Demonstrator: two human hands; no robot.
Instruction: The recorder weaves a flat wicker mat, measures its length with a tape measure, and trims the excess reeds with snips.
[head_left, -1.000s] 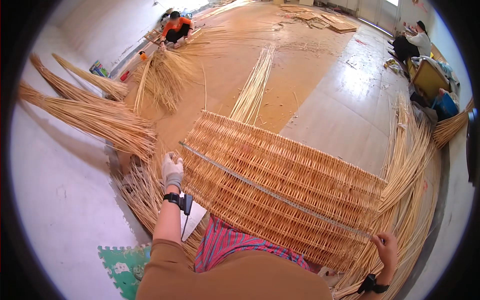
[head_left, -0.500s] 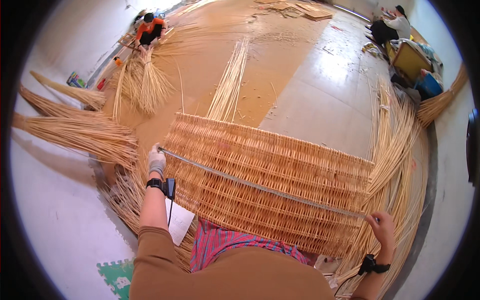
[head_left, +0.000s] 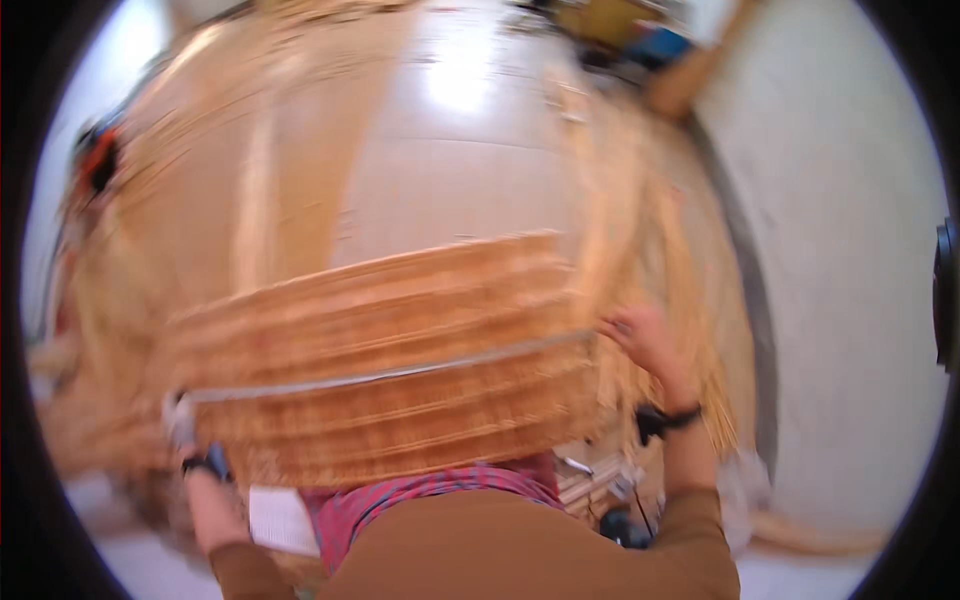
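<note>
A rectangular woven wicker panel (head_left: pixel 400 425) lies tilted in front of my body, its near edge against the striped cloth (head_left: pixel 390 515) on my lap. A thin silver-grey tape measure (head_left: pixel 390 377) is stretched taut across the panel from side to side. At the panel's left edge, my gloved left hand (head_left: pixel 180 422) is closed on one end of the tape, somewhat blurred. My bare right hand (head_left: pixel 642 338) pinches the other end just past the panel's right edge. Both wrists wear black bands with small devices.
Loose wicker rods (head_left: pixel 690 320) lie to the right, beside a pale wall (head_left: pixel 830 280). More rods (head_left: pixel 255 200) lie ahead. A white sheet of paper (head_left: pixel 282 520) is near my left forearm. Far left, a person in orange (head_left: pixel 98 165) is blurred. A blue container (head_left: pixel 657 47) stands far ahead.
The view has swung to the right and blurred. The panel now appears lower and further left, its right side raised. Both hands still hold the tape across it.
</note>
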